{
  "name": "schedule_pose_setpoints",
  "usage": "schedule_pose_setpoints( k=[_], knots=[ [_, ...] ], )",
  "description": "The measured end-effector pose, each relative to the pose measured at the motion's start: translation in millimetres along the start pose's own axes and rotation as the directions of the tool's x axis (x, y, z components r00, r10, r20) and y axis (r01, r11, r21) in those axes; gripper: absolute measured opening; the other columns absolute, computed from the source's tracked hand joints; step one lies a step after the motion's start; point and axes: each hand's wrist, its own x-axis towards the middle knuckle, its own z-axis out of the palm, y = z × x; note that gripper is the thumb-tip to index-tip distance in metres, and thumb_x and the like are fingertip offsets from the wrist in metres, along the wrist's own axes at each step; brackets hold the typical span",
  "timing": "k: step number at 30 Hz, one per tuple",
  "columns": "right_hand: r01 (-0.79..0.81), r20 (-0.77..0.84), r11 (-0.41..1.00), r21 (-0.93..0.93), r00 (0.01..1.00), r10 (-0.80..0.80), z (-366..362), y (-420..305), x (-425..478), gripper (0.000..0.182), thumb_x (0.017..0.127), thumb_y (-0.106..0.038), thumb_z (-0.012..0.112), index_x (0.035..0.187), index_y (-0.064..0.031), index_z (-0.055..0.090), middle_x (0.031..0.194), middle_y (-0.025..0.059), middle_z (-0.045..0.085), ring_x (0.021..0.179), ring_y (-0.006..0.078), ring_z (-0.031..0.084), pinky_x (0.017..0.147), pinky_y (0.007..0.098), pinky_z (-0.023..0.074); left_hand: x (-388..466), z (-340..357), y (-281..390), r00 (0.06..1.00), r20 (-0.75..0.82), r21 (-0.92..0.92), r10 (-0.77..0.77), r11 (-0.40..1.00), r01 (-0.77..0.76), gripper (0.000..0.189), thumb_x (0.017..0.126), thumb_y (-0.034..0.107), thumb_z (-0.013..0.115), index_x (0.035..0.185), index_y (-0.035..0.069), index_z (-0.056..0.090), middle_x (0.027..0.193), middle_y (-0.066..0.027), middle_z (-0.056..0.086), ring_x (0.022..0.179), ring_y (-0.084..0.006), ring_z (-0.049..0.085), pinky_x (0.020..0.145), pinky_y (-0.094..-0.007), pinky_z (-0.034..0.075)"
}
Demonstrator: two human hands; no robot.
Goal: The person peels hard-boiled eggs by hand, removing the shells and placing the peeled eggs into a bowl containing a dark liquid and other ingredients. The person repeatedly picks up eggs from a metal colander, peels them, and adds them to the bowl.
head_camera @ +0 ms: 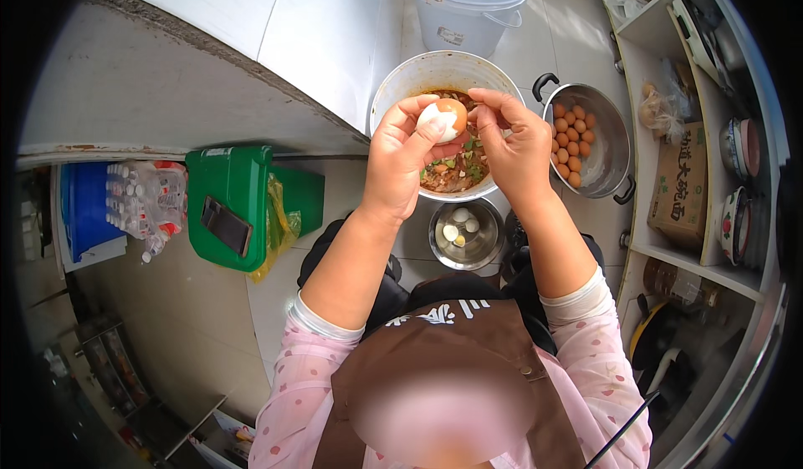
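Observation:
My left hand [401, 149] holds a partly peeled egg [444, 120], its white bared on the lower left and brown shell still on the upper right. Close by on the right, my right hand [517, 140] has its thumb and forefinger drawn together; whether a bit of shell is between them I cannot tell. Both hands are above a white bucket [433, 64] holding food scraps [452, 177] in reddish liquid. Several peeled eggs [460, 215], one with yellow yolk showing, lie in a steel bowl [441, 251] nearer me. Brown eggs [571, 135] fill part of a steel pot [618, 137] at right.
Behind the bucket stands a lidded white pail [461, 24]. At left, a phone [227, 226] lies on a green bin [251, 162], beside plastic bottles [147, 196]. Shelving [696, 271] with a cardboard box [680, 187] and bowls borders the right. A white tiled block [313, 30] rises at upper left.

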Motion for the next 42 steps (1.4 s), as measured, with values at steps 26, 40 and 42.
schedule_pose_setpoints(
  k=[26, 40, 42],
  knots=[
    [0.212, 0.152, 0.975, -0.063, 0.968, -0.201, 0.6, -7.2, 1.1, 0.026, 0.08, -0.01, 0.069, 0.104, -0.0004, 0.065, 0.084, 0.0136, 0.068, 0.075, 0.0261, 0.067, 0.068, 0.0334, 0.0535, -1.9, 0.0, -3.7, 1.0, -0.014, -0.063, -0.015, 0.998, 0.014, 0.035, 0.09, 0.015, 0.065, 0.117, 0.004, 0.047, 0.109, -0.0101, 0.06, 0.099, -0.0185, 0.063, 0.086, -0.0338, 0.055],
    [0.359, 0.132, 0.892, -0.276, 0.933, -0.335, 0.6, 0.5, 0.3, 0.023, 0.078, -0.01, 0.068, 0.099, -0.0036, 0.064, 0.079, 0.0124, 0.067, 0.07, 0.0291, 0.066, 0.062, 0.0369, 0.0542, -3.1, 3.3, -2.7, 1.0, -0.009, -0.009, 0.001, 1.0, -0.001, 0.029, 0.089, 0.01, 0.066, 0.113, 0.005, 0.052, 0.107, -0.0072, 0.06, 0.096, -0.0142, 0.061, 0.083, -0.0317, 0.055],
    [0.371, 0.132, 0.88, -0.295, 0.928, -0.347, 0.5, 0.8, 0.3, 0.022, 0.078, -0.01, 0.068, 0.099, -0.0036, 0.064, 0.078, 0.0126, 0.067, 0.07, 0.0295, 0.066, 0.062, 0.0373, 0.0542, -3.1, 3.7, -2.7, 1.0, -0.007, -0.007, -0.002, 1.0, 0.002, 0.028, 0.089, 0.01, 0.065, 0.113, 0.005, 0.052, 0.107, -0.0073, 0.06, 0.096, -0.0141, 0.061, 0.083, -0.0317, 0.055]
  ],
)
